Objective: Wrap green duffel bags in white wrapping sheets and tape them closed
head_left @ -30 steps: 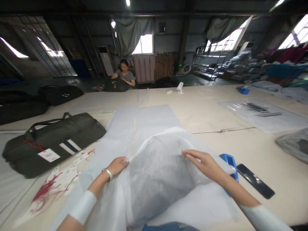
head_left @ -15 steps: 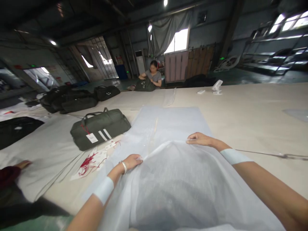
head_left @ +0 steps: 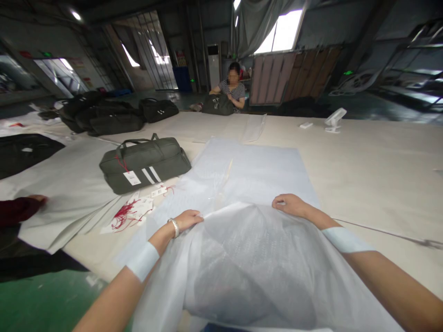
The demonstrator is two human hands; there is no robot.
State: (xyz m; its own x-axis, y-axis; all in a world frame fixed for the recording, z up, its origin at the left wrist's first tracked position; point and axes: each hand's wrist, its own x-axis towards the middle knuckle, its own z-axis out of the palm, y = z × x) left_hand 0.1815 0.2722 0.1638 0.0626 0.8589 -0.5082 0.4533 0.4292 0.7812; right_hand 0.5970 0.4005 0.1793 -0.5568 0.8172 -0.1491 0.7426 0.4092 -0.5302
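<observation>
A translucent plastic bag [head_left: 249, 258] spreads over the near table edge, with a grey shape showing dimly through it. My left hand [head_left: 187, 221] pinches its upper left edge. At its upper right edge, my right hand [head_left: 290, 204] is closed with thumb and fingertips together on the plastic. Beneath and beyond lie flat translucent plastic sheets [head_left: 273, 170]. To the left stands a dark green duffel bag [head_left: 148, 161] with two white stripes and a white tag [head_left: 131, 178] on a red string.
Loose tags with red strings [head_left: 126, 214] lie left of my left hand. More dark bags [head_left: 110, 115] sit at the back left. A person [head_left: 234, 87] handles a bag across the table [head_left: 374, 184]. Another person's sleeve [head_left: 17, 210] shows at far left. A white stand [head_left: 335, 121] is at back right.
The view has tilted down and shifted slightly. The plastic's near part has lifted a little, showing something dark blue at the bottom edge. Both hands remain at its upper edge.
</observation>
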